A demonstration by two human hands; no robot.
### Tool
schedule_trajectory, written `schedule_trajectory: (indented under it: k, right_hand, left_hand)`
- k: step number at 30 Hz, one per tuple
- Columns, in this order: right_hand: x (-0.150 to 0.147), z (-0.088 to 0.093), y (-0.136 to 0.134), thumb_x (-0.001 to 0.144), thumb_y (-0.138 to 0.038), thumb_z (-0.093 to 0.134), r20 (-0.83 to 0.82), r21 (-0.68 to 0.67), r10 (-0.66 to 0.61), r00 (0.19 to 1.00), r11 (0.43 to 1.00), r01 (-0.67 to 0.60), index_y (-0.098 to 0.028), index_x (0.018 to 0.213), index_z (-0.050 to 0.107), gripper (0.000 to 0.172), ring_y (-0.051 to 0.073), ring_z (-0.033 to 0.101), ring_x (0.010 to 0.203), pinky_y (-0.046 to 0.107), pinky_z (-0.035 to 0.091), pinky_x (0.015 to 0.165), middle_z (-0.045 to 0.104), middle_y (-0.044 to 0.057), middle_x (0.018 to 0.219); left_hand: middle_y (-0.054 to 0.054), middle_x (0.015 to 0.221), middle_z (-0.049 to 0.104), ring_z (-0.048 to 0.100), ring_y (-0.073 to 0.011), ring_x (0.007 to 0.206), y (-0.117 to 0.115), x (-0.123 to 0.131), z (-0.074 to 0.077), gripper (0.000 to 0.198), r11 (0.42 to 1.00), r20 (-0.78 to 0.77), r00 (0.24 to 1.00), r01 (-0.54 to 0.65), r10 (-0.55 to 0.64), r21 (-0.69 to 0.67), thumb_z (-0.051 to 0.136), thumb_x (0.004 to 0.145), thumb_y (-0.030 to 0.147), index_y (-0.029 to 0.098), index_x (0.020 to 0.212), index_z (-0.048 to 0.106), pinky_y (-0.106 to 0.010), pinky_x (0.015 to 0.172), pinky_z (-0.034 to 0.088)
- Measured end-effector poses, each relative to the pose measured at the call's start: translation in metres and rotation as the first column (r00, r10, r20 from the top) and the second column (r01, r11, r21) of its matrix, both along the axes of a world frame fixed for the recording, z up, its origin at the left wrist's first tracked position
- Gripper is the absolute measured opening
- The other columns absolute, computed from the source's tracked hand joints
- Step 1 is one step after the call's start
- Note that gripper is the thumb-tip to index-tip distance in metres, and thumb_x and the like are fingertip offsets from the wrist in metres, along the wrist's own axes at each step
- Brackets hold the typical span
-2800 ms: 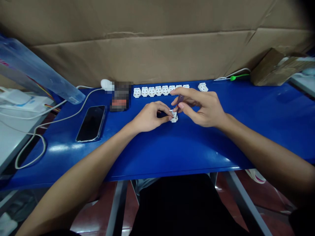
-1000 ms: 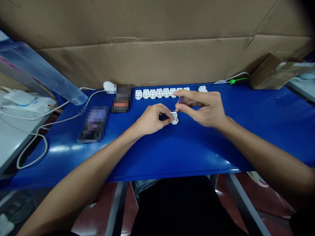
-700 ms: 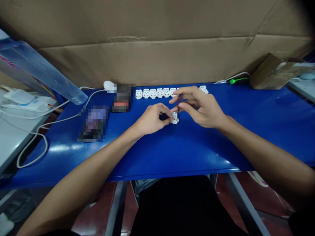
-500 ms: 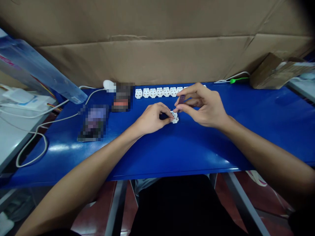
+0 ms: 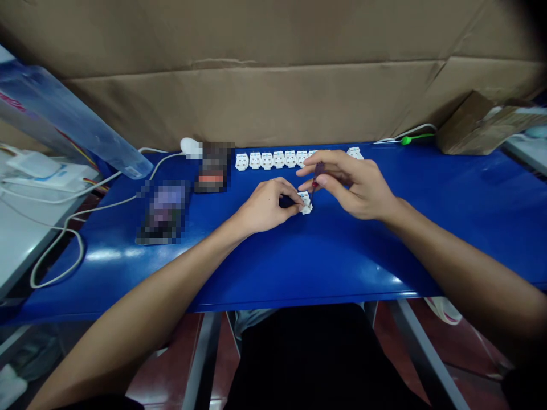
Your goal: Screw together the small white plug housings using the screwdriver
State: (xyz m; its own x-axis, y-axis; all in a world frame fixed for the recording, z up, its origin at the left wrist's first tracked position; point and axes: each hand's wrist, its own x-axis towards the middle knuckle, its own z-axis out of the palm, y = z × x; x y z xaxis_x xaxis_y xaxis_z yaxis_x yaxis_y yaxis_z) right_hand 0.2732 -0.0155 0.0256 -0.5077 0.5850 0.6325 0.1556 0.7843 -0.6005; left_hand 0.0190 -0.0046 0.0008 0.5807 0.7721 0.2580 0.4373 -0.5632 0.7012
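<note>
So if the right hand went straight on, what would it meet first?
Probably the white plug body in the left hand: the screwdriver in the right hand points down at it; depth is unclear.

My screwdriver [image 5: 318, 169] has a dark purple handle banded red; the socket [image 5: 305, 203] is white with blue marks; the tabletop [image 5: 342, 256] is glossy blue; the cardboard [image 5: 256, 97] is plain brown.

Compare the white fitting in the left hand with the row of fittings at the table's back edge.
The held white fitting is pinched by the left hand, while the row of fittings rests apart from it. The held one sits mid-table; the row lines the far edge of the blue table. Both are white.
</note>
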Motion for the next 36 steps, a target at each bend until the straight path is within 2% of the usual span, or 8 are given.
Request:
schedule_trajectory:
  k: [3,8,12,18,21,26,31,36]
  right_hand:
    - [0.001,0.005,-0.001,0.115,-0.031,0.067,0.000,-0.022,0.003,1.000,1.000,-0.003,-0.026,0.147,0.071,0.033,0.017,0.090,0.098,0.027,0.075,0.090,0.087,0.004,0.118]
    - [0.002,0.010,-0.007,0.104,-0.032,0.085,0.020,0.133,-0.184,0.983,0.975,0.180,-0.028,0.134,0.080,0.031,0.020,0.090,0.090,0.031,0.076,0.087,0.091,0.000,0.101]
    - [0.001,0.006,-0.006,0.099,-0.035,0.091,0.004,0.256,-0.265,0.964,0.932,0.255,-0.032,0.134,0.082,0.036,0.023,0.090,0.086,0.035,0.078,0.084,0.091,-0.001,0.097]
    - [-0.003,0.002,-0.004,0.103,-0.024,0.084,-0.014,0.361,-0.237,0.971,0.905,0.226,-0.032,0.148,0.078,0.046,0.019,0.088,0.083,0.032,0.077,0.084,0.092,-0.001,0.105]
    - [-0.002,0.003,-0.005,0.108,-0.023,0.076,0.020,0.314,-0.200,0.980,0.932,0.184,-0.029,0.147,0.078,0.040,0.019,0.089,0.093,0.034,0.076,0.092,0.091,0.002,0.118]
    - [0.000,0.005,-0.005,0.115,-0.020,0.060,0.084,0.094,-0.063,0.994,0.994,0.055,-0.024,0.154,0.070,0.041,0.023,0.085,0.127,0.036,0.072,0.109,0.081,0.008,0.149]
    - [-0.002,0.008,-0.007,0.112,-0.026,0.070,-0.025,-0.036,-0.051,0.998,0.998,0.050,-0.027,0.142,0.074,0.031,0.021,0.090,0.110,0.034,0.076,0.098,0.089,0.003,0.121]
    - [-0.005,0.011,-0.012,0.098,-0.030,0.090,-0.067,0.087,-0.243,0.968,0.965,0.248,-0.028,0.123,0.083,0.026,0.022,0.091,0.090,0.035,0.078,0.089,0.091,-0.001,0.098]
  left_hand:
    - [-0.007,0.116,0.086,0.079,-0.0266,0.111,0.000,0.000,-0.001,0.011,1.000,0.011,1.000,0.003,-0.003,-0.008,0.083,0.096,0.025,0.027,0.101,0.093,-0.048,0.107,0.063]
    - [-0.007,0.116,0.085,0.079,-0.0264,0.110,0.000,0.000,0.000,0.010,1.000,0.014,1.000,-0.002,0.003,-0.018,0.083,0.096,0.025,0.028,0.099,0.093,-0.047,0.105,0.062]
    - [-0.007,0.115,0.085,0.079,-0.0260,0.107,-0.001,0.000,0.001,0.010,1.000,0.010,1.000,0.005,-0.005,-0.016,0.083,0.097,0.025,0.028,0.098,0.092,-0.047,0.102,0.063]
    - [-0.006,0.112,0.086,0.080,-0.0256,0.106,-0.002,0.000,0.004,0.011,1.000,0.020,1.000,0.016,-0.016,-0.013,0.082,0.097,0.023,0.027,0.098,0.092,-0.046,0.104,0.063]
    - [-0.007,0.113,0.086,0.080,-0.0261,0.107,-0.002,-0.001,0.004,0.011,1.000,0.012,1.000,0.012,-0.012,-0.015,0.082,0.097,0.023,0.027,0.099,0.092,-0.046,0.104,0.064]
    - [-0.008,0.114,0.087,0.080,-0.0277,0.115,0.000,-0.001,0.002,0.011,0.999,0.017,1.000,0.020,-0.020,-0.037,0.081,0.098,0.024,0.026,0.099,0.092,-0.047,0.108,0.063]
    - [-0.008,0.117,0.085,0.081,-0.0255,0.109,0.000,-0.001,0.001,0.009,0.999,0.006,1.000,-0.002,0.002,-0.047,0.083,0.096,0.024,0.026,0.099,0.092,-0.044,0.104,0.063]
    - [-0.007,0.119,0.084,0.080,-0.0251,0.109,0.000,0.000,0.001,0.008,0.999,0.005,1.000,-0.011,0.011,-0.045,0.084,0.096,0.025,0.027,0.098,0.092,-0.044,0.101,0.062]
